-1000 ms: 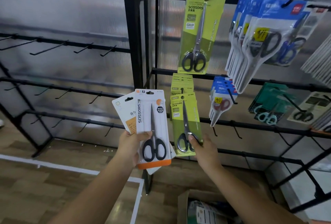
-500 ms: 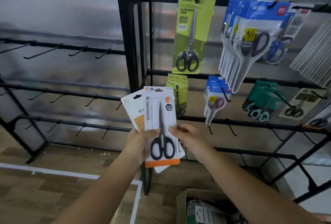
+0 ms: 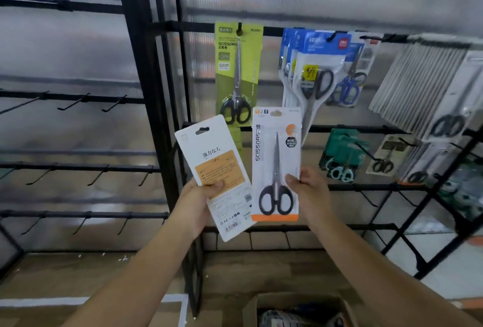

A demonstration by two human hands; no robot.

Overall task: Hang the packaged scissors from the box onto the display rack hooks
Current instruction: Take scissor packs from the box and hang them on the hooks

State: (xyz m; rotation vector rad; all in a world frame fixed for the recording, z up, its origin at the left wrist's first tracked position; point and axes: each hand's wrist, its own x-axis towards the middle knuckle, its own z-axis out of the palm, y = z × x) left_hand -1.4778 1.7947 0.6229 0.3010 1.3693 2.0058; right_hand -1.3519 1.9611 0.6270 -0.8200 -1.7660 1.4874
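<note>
My right hand [image 3: 307, 190] pinches the right edge of a white and orange scissors pack [image 3: 274, 143] with black-handled scissors, held upright in front of the rack. My left hand [image 3: 198, 201] grips a second white pack [image 3: 217, 167], tilted left, its printed back with an orange label facing me. Behind them a green scissors pack [image 3: 239, 65] hangs from a hook on the top bar of the black display rack [image 3: 339, 129]. The cardboard box [image 3: 298, 308] sits on the floor at the bottom edge, partly cut off.
Blue and white scissors packs [image 3: 313, 70], teal packs [image 3: 342, 154] and grey packs [image 3: 428, 91] hang to the right. Bare hooks [image 3: 78, 101] line the left rack section in several rows. A thick black post [image 3: 141, 91] divides the two sections. Bare hooks [image 3: 366, 196] also stick out lower right.
My right hand let go of the hung green pack, came to the packs in my left hand and took the front orange-trimmed pack away to the right. The view tilted upward.
</note>
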